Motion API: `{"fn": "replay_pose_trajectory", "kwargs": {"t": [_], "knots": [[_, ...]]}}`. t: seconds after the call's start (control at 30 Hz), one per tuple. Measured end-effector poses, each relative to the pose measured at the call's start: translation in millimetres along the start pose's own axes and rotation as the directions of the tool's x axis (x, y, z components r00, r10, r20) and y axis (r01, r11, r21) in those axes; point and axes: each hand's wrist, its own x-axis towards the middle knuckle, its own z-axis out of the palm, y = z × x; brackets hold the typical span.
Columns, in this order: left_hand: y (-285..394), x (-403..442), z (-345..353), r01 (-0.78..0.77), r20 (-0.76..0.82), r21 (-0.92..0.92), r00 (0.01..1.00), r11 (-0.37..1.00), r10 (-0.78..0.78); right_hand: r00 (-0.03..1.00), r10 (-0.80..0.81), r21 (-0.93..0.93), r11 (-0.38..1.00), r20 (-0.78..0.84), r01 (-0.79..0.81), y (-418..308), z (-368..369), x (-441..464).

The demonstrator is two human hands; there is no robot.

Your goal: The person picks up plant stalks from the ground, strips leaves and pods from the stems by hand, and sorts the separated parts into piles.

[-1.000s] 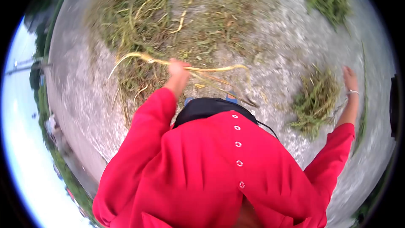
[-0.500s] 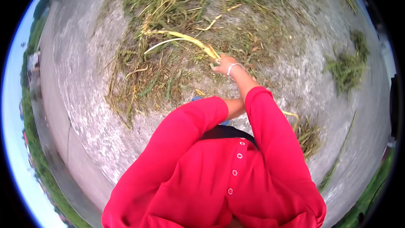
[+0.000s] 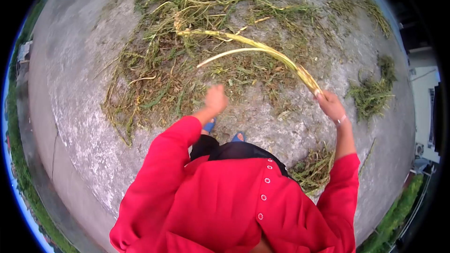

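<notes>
My right hand (image 3: 332, 106), with a white bracelet at the wrist, grips the near end of a long yellow-green plant stalk (image 3: 281, 57). From there the stalk arches up and leftward, and its far end reaches the cut plants. A thinner pale branch splits off it and curves to the left. My left hand (image 3: 216, 99) is apart from the stalk, in front of my body over the littered ground. It is slightly blurred and looks curled into a fist, with nothing seen sticking out of it.
Tangled green and yellow stems (image 3: 211, 0) and crushed leaves (image 3: 178, 79) cover the concrete ground (image 3: 79, 79) ahead. A small green heap (image 3: 372, 91) lies at the right. Another plant bundle (image 3: 314, 171) is beside me, near my right arm. My feet wear blue sandals (image 3: 239, 137).
My right hand has moved to the right, dragging the stalk along with it. My left hand, earlier mostly hidden behind the crossed right arm, has swung out to the left.
</notes>
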Motion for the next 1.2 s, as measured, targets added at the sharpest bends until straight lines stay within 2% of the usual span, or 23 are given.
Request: {"fn": "replay_pose_trajectory", "kwargs": {"t": [0.07, 0.13, 0.17, 0.2, 0.23, 0.3, 0.33, 0.37, 0.47, 0.5, 0.53, 0.63, 0.7, 0.73, 0.83, 0.9, 0.93, 0.97, 1.0, 1.03, 1.1, 1.17, 1.2], "knots": [[4.5, 5.6, -47.4, 0.058, -0.254, 0.078, 0.966, 0.995, -0.036, 0.989, 0.136, -0.134, 0.981, -0.062, -0.144, -5.7, -7.0, -43.5], [11.3, 32.5, -78.0, -0.030, -0.355, 0.113, 0.932, 0.993, 0.068, 0.983, 0.163, -0.050, 0.984, -0.089, -0.168, 2.4, -17.5, -92.3], [20.0, 45.1, -90.9, -0.082, -0.308, 0.135, 0.944, 0.987, 0.121, 0.976, 0.202, 0.017, 0.979, -0.081, -0.201, 4.5, -26.5, -118.0], [30.4, 55.0, -96.2, -0.140, -0.254, 0.158, 0.951, 0.977, 0.177, 0.967, 0.245, 0.089, 0.967, -0.073, -0.238, 4.8, -35.3, -143.6], [35.3, 62.6, -89.1, -0.286, -0.393, 0.268, 0.839, 0.920, 0.375, 0.963, 0.261, 0.108, 0.961, -0.065, -0.253, 0.8, -42.8, -167.4], [53.2, 87.5, -84.5, -0.432, 0.039, 0.198, 0.900, 0.880, 0.433, 0.954, 0.296, 0.155, 0.946, -0.056, -0.285, -6.7, -51.5, -210.1], [61.4, 94.4, -80.5, -0.495, 0.261, 0.147, 0.854, 0.856, 0.450, 0.948, 0.307, 0.188, 0.939, -0.082, -0.288, -4.3, -50.3, -227.7], [66.6, 88.3, -75.2, -0.589, 0.164, 0.221, 0.808, 0.777, 0.566, 0.943, 0.316, 0.220, 0.932, -0.108, -0.287, -0.3, -47.9, -242.9], [88.1, 81.8, -104.7, -0.678, 0.409, 0.299, 0.727, 0.672, 0.551, 0.892, 0.400, 0.316, 0.891, -0.211, -0.325, 41.2, -9.6, -275.0], [89.6, 82.2, -122.8, -0.702, 0.418, 0.318, 0.707, 0.637, 0.571, 0.869, 0.441, 0.364, 0.865, -0.223, -0.346, 63.7, 11.7, -279.2], [90.2, 88.7, -140.4, -0.720, 0.457, 0.387, 0.692, 0.576, 0.559, 0.901, 0.422, 0.469, 0.820, -0.106, -0.329, 76.3, 33.8, -276.1], [105.1, 97.2, -208.7, -0.711, 0.535, 0.539, 0.703, 0.451, 0.468, 0.965, 0.232, 0.637, 0.764, -0.122, -0.104, 112.9, 101.1, -255.8], [136.8, 78.1, -263.5, -0.669, 0.525, 0.594, 0.743, 0.446, 0.415, 0.894, 0.398, 0.784, 0.614, -0.206, -0.093, 118.8, 126.0, -240.1], [150.7, 65.9, -283.3, -0.697, 0.465, 0.585, 0.708, 0.415, 0.532, 0.844, 0.484, 0.845, 0.530, -0.229, -0.075, 121.6, 133.0, -231.8], [191.4, 40.4, -311.3, -0.715, 0.398, 0.626, 0.635, 0.310, 0.662, 0.720, 0.516, 0.855, 0.472, -0.464, 0.212, 143.2, 139.4, -208.8], [206.3, 32.2, -313.3, -0.718, 0.361, 0.654, 0.571, 0.236, 0.737, 0.431, 0.545, 0.666, 0.718, -0.719, 0.203, 130.7, 118.0, -211.7], [211.4, 27.6, -313.2, -0.715, 0.393, 0.663, 0.586, 0.224, 0.709, 0.200, 0.436, 0.428, 0.900, -0.878, -0.084, 159.1, 109.5, -215.1], [214.4, 21.4, -311.6, -0.711, 0.423, 0.671, 0.601, 0.212, 0.678, 0.125, 0.394, 0.280, 0.811, -0.911, -0.514, 77.5, 92.6, -229.6], [216.6, 16.3, -310.2, -0.706, 0.452, 0.678, 0.620, 0.204, 0.642, 0.073, 0.046, 0.000, 0.842, -0.996, -0.540, 27.5, 91.0, -233.0], [218.1, 10.7, -308.0, -0.696, 0.465, 0.685, 0.646, 0.216, 0.606, 0.037, -0.313, -0.275, 0.767, -0.949, -0.580, -11.5, 93.6, -229.9], [218.1, 3.2, -300.1, -0.729, 0.496, 0.666, 0.591, 0.157, 0.637, 0.328, -0.546, -0.627, 0.743, -0.771, -0.235, -78.2, 101.6, -207.6], [220.8, -15.7, -292.4, -0.768, 0.523, 0.634, 0.511, 0.089, 0.682, 0.484, -0.496, -0.540, 0.840, -0.721, 0.056, -122.3, 113.4, -171.1], [224.1, -26.8, -288.2, -0.791, 0.535, 0.605, 0.488, 0.091, 0.690, 0.474, -0.561, -0.625, 0.780, -0.679, 0.027, -124.9, 116.7, -147.9]]}}
